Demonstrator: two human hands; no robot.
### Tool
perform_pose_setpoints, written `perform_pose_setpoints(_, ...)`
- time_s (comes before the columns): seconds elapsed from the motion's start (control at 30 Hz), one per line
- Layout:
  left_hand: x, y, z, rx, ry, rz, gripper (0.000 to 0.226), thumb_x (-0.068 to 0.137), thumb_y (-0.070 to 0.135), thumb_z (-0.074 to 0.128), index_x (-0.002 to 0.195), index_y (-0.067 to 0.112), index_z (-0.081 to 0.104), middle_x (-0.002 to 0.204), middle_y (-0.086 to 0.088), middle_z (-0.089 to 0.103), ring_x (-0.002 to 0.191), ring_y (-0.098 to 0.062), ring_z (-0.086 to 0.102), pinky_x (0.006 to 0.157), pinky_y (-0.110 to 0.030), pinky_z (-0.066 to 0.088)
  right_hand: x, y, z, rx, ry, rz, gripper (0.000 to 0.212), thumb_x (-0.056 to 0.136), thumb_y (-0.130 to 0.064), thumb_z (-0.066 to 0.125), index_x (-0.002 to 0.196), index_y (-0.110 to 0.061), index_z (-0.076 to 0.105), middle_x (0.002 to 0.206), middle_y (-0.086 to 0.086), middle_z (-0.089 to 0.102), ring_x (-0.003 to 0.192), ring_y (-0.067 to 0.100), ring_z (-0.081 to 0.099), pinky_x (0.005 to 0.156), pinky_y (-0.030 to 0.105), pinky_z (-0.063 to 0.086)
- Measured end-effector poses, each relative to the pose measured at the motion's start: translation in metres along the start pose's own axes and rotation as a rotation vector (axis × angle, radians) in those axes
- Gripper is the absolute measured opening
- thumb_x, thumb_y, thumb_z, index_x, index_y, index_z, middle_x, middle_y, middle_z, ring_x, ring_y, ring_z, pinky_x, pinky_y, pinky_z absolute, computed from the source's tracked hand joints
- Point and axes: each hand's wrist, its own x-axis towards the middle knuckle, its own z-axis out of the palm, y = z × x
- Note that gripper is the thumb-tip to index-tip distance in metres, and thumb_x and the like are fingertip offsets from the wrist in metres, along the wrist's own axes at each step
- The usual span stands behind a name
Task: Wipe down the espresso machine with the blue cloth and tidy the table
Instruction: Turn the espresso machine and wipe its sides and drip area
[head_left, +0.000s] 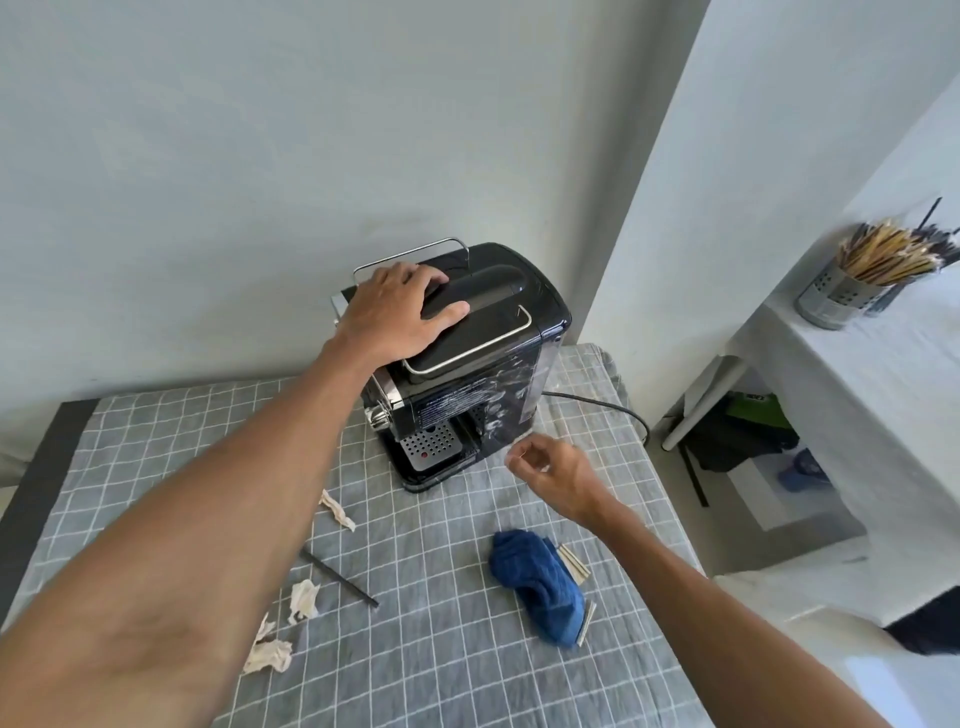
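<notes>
Espresso machine (457, 353) steadied under our flat left hand (397, 312), right fingers (519, 452) loosely curled, empty, above the blue cloth (537, 587).

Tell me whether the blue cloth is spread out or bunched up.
Bunched up. The blue cloth lies in a crumpled heap on the checked tablecloth, touched by neither hand, with pale sticks poking out beside it.

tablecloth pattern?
Grey with a white grid check, seen in the head view: tablecloth.
</notes>
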Motion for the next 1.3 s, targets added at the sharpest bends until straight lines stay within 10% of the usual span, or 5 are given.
perform_pose_setpoints(0.13,0.001,0.000,0.002,-0.016,0.002,-0.009,0.069,0.091,0.082,0.040,0.139,0.034,0.051,0.145,-0.003,0.052,0.135,-0.028,0.047,0.103,-0.048,0.043,-0.028,0.042,0.030,-0.286,-0.258,0.141,0.052,0.094,-0.050,0.064,0.139,-0.028,0.053,0.131,-0.001,0.053,0.120,0.021,0.057,0.104,0.039,0.049)
perform_pose_setpoints(0.5,0.000,-0.001,0.007,-0.028,0.060,-0.032,0.072,0.085,0.089,0.038,0.135,0.038,0.055,0.138,0.002,0.058,0.125,-0.025,0.055,0.085,-0.042,0.045,-0.060,0.065,0.050,-0.319,-0.431,0.354,0.099,0.070,-0.066,0.080,0.150,-0.031,0.034,0.138,0.000,0.039,0.121,0.026,0.052,0.097,0.042,0.055)
perform_pose_setpoints(0.87,-0.002,0.001,0.006,-0.062,0.087,-0.063,0.071,0.081,0.091,0.040,0.129,0.043,0.057,0.133,0.008,0.061,0.121,-0.020,0.056,0.080,-0.036,0.039,-0.058,0.044,0.041,-0.051,-0.207,0.279,0.046,0.083,-0.036,0.081,0.121,-0.018,0.063,0.107,-0.003,0.069,0.094,0.013,0.068,0.069,0.015,0.054)
perform_pose_setpoints(1.3,-0.004,-0.005,0.003,-0.131,0.043,-0.019,0.070,0.085,0.086,0.045,0.136,0.040,0.058,0.136,0.006,0.061,0.126,-0.019,0.056,0.089,-0.037,0.045,0.008,-0.081,-0.027,0.466,0.902,0.063,0.043,0.083,-0.043,0.077,0.114,-0.030,0.050,0.113,-0.005,0.058,0.096,0.012,0.063,0.073,0.018,0.056)
